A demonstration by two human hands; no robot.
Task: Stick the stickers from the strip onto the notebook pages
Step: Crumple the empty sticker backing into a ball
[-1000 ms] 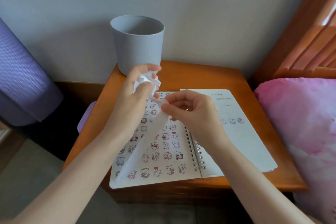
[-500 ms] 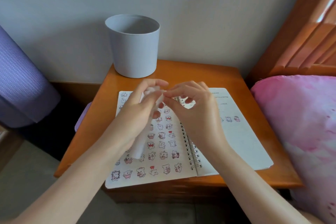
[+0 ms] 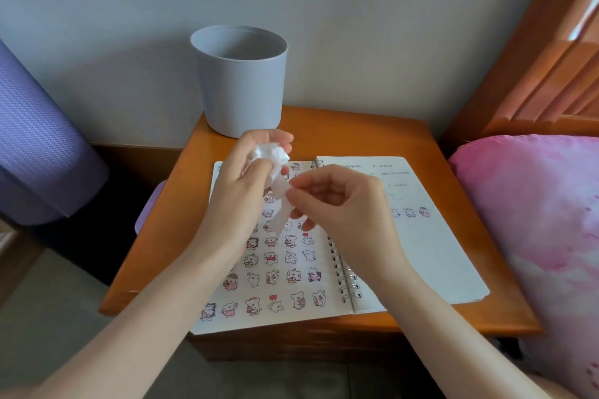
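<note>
1. Left hand [image 3: 240, 178], centre of the frame: I log its fingers curled round the crumpled upper end of the strip [image 3: 272, 155], gripping it above the notebook.
2. Right hand [image 3: 340, 204], just right of centre: thumb and forefinger pinch the strip lower down; the other fingers are curled in.
3. Strip: white, held in the air between both hands, its loose tail hanging toward the left page. I cannot tell whether any sticker remains on it.
4. Notebook [image 3: 421, 253]: spiral-bound, lying open on the wooden bedside table [image 3: 356, 133].
5. Stickers [image 3: 278, 269]: rows cover the left page; I count three more [image 3: 410, 212] on the right page.
6. Grey bin [image 3: 241, 87]: upright at the table's far edge, upper centre.
7. Pink pillow [image 3: 534, 220]: right edge of the frame.
</note>
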